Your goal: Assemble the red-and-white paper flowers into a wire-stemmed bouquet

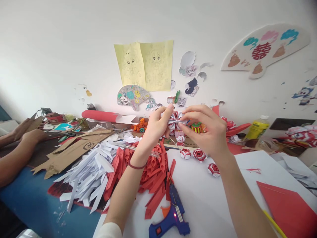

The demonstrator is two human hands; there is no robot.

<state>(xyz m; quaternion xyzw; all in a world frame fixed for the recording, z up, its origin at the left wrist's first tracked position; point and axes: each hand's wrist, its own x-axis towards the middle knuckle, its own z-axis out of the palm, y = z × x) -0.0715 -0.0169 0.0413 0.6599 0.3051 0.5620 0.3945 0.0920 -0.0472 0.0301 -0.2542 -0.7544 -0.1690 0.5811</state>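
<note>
Both hands are raised over the back of the table around a red and white folded paper flower. My left hand grips its left side, with thumb and fingers closed on the paper. On the other side, my right hand pinches the flower's right edge with its fingertips. Several finished-looking red and white paper flowers lie below the hands on the white board. A blue glue gun with a lit red light lies at the front. Folded red paper strips sit beneath my left forearm.
White paper strips are heaped at left, beside torn cardboard. Another person's hands hold cardboard at the far left. A yellow bottle stands at the back right; red paper lies at the front right.
</note>
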